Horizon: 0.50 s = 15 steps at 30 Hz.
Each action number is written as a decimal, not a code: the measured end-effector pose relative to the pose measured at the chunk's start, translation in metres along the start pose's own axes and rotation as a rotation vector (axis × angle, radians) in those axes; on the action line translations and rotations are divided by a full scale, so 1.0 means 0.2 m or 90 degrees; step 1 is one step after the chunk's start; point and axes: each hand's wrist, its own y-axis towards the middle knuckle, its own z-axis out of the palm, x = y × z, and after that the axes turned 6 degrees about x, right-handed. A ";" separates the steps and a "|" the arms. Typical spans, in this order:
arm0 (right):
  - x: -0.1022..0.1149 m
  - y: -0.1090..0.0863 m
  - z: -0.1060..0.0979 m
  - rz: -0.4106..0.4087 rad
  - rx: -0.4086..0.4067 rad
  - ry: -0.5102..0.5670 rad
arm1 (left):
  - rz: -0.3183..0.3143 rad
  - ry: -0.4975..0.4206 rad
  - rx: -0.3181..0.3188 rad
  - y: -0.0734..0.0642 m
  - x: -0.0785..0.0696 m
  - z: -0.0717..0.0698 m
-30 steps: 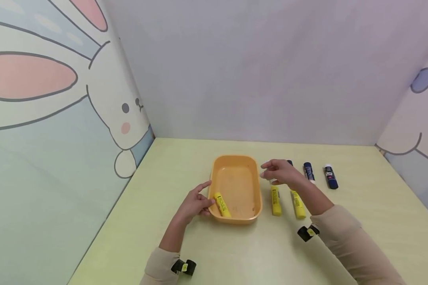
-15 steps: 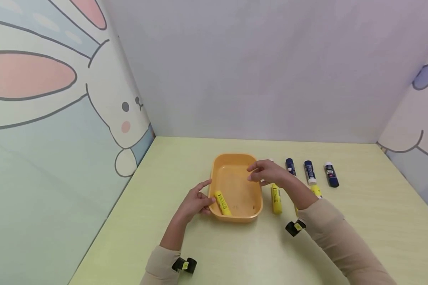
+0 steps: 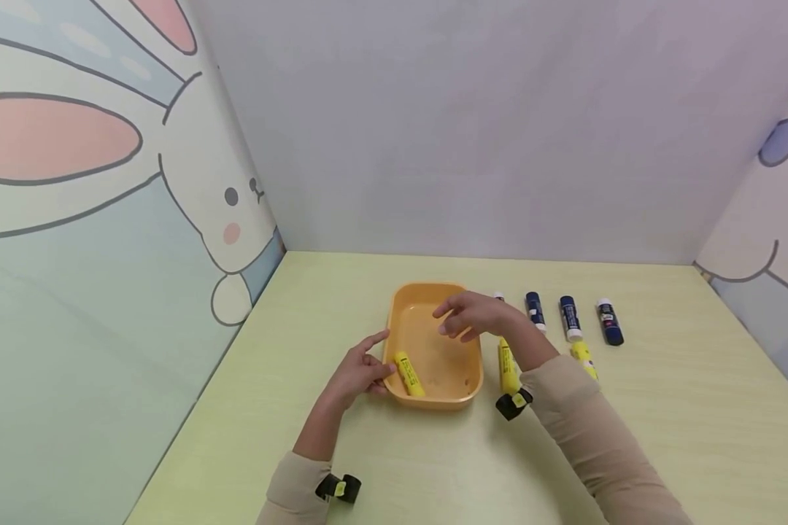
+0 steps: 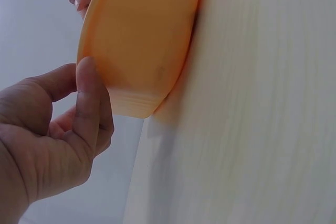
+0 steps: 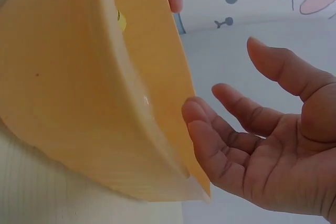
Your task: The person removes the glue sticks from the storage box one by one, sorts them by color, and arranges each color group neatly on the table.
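Note:
My left hand [image 3: 357, 375] pinches the left rim of an orange plastic tray [image 3: 435, 405], thumb on one side and fingers on the other; the left wrist view shows this grip on the tray wall [image 4: 142, 40]. Inside the tray, near its front left corner, lies a yellow glue stick [image 3: 410, 374]. My right hand [image 3: 476, 316] hovers over the tray's right half, holding nothing. In the right wrist view its fingers [image 5: 210, 145] are loosely bent and apart from the tray [image 5: 58, 93].
Right of the tray lie yellow glue sticks [image 3: 508, 364], one farther right [image 3: 584, 359], partly hidden by my right arm. Behind them is a row of dark blue glue sticks [image 3: 570, 319] with white ends. A grey wall [image 3: 486, 146] closes the table's back.
My right hand has moved left from beside the tray to above it, uncovering blue glue sticks; its sleeve now hides a yellow one. The left hand and tray have stayed put.

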 end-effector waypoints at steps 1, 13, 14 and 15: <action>0.01 0.01 0.00 0.002 0.011 -0.001 | 0.001 -0.001 0.000 0.00 0.00 0.00; 0.01 0.21 0.06 0.045 0.100 0.014 | 0.016 -0.009 0.033 -0.03 -0.05 -0.01; 0.02 0.22 0.07 0.055 0.106 0.017 | 0.016 -0.008 0.035 -0.05 -0.06 0.00; 0.02 0.23 0.08 0.066 0.111 0.021 | 0.016 -0.007 0.036 -0.06 -0.08 0.00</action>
